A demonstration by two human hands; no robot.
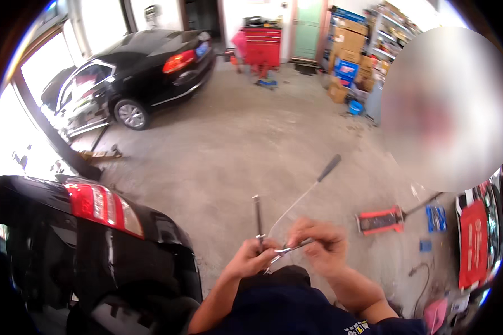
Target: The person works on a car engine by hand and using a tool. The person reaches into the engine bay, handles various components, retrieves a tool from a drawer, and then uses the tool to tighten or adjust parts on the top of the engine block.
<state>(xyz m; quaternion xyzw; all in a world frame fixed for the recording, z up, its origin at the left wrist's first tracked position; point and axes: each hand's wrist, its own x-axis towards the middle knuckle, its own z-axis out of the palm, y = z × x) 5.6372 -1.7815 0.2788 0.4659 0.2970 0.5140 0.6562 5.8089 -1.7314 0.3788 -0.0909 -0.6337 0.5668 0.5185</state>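
My left hand [250, 258] grips a dark metal bar [257, 215] that points up and away from me, with shiny metal pieces at its lower end. My right hand [321, 248] is beside it, fingers pinched on a shiny metal tool [286, 249] that crosses toward the left hand; its exact kind is hard to make out. Beyond my hands a thin pale rod [299, 200] with a dark grip [329, 167] runs diagonally; I cannot tell what its near end joins.
A black car's rear [140, 245] is close at left, another black car [145, 67] farther back. A red tool cabinet [262, 46], stacked boxes [349, 42], an orange floor jack [379, 221], blue trays [436, 218] and a red-covered car front [473, 243] stand around the concrete floor [218, 145].
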